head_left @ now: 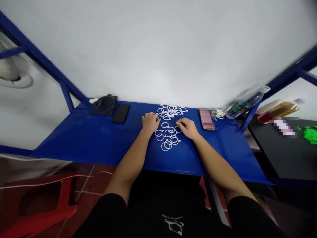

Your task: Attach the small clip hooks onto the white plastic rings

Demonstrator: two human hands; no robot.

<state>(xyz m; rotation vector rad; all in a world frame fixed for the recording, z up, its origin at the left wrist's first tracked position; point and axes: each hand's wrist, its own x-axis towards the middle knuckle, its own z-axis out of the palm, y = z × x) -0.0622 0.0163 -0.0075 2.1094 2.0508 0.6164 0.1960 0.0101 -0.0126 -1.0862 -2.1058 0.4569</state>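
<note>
White plastic rings with small eyelets, like curtain rings, lie in two groups on a blue tabletop [99, 138]. The far group [170, 111] is a dense heap near the wall; the nearer group [169, 133] is looser, with several rings overlapping. My left hand [150, 122] rests left of them, fingers curled and closed on a white ring [158, 116] at the heap's edge. To the right of the loose group, my right hand [187, 127] pinches another white ring [176, 129] at its fingertips. Both rings are partly hidden by my fingers.
At the back left are a black phone [121, 113] and a dark folded object [105, 104]. On the right are a lit phone [207, 119], a white cable [219, 113] and a tilted clear bottle [245, 103]. Blue metal bars [66, 94] flank the tabletop; a red stool [66, 191] stands below.
</note>
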